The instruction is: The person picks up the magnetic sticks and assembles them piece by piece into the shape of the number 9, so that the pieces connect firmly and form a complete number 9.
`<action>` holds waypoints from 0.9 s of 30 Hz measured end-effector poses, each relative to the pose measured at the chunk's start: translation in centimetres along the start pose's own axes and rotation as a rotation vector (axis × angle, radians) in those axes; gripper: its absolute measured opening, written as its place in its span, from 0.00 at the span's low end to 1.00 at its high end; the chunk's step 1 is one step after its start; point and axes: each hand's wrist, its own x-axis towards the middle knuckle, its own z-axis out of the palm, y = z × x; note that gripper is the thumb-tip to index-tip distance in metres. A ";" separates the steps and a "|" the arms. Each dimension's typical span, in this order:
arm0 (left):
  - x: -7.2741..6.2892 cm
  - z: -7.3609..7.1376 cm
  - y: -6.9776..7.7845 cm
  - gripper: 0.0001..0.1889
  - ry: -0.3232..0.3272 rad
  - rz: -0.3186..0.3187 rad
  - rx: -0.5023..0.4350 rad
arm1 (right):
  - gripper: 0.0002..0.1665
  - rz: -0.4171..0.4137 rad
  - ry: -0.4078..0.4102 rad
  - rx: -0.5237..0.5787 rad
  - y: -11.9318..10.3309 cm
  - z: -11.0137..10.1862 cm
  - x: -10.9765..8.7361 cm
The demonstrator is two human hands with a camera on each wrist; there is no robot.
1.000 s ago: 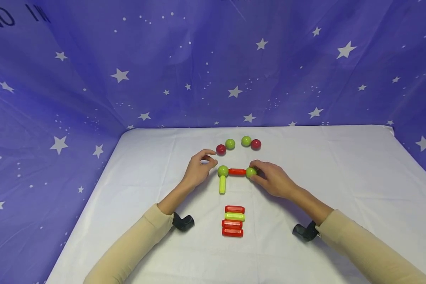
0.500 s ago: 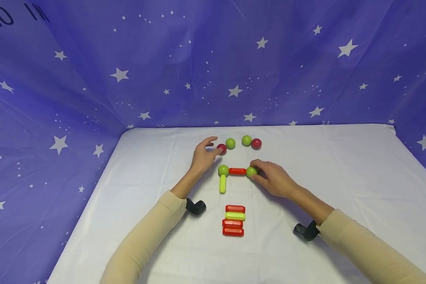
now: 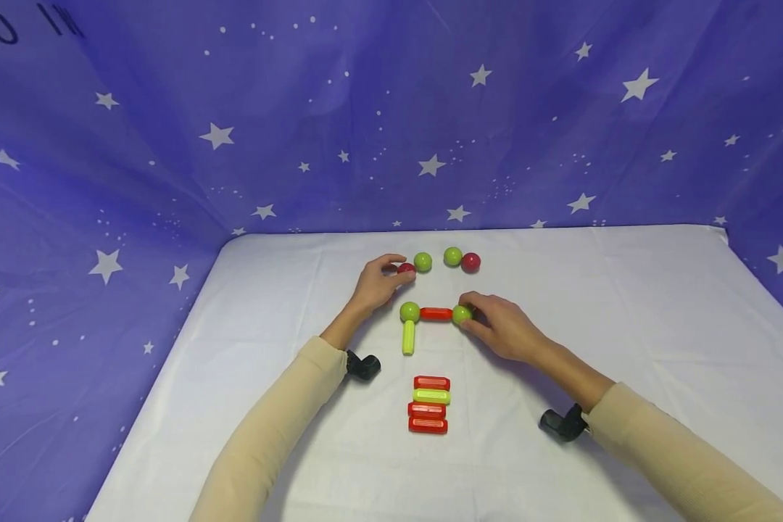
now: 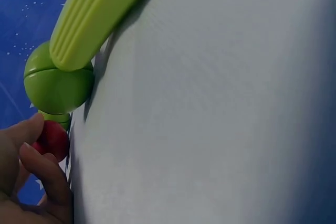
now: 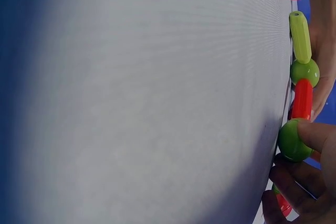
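Observation:
My left hand [image 3: 376, 284] is at a red ball [image 3: 406, 268], its thumb and fingers placed around it; the left wrist view shows the fingertips against the red ball [image 4: 54, 140]. With thumb and fingers, my right hand [image 3: 504, 326] grips a green ball [image 3: 460, 315], whose far side is hidden. That ball sits at the right end of a red rod [image 3: 436, 314]. Another green ball [image 3: 409, 312] joins the rod's left end, and a yellow-green rod [image 3: 408, 338] extends from it toward me.
A green ball [image 3: 423, 262] lies just right of the left hand's ball. Farther right, another green ball [image 3: 453, 256] touches a red ball [image 3: 471, 262]. Nearer me, red rods [image 3: 428, 425] and a yellow-green rod [image 3: 432, 396] lie in a stack-like row on the white tablecloth [image 3: 509, 471].
My left hand has moved forward and right from beside the joined pieces to the red ball and closed around it. The right hand has stayed on its green ball.

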 end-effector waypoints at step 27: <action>-0.4 0.0 -0.1 0.22 0.001 0.010 0.000 | 0.20 0.016 -0.002 -0.003 -0.1 -0.1 0.0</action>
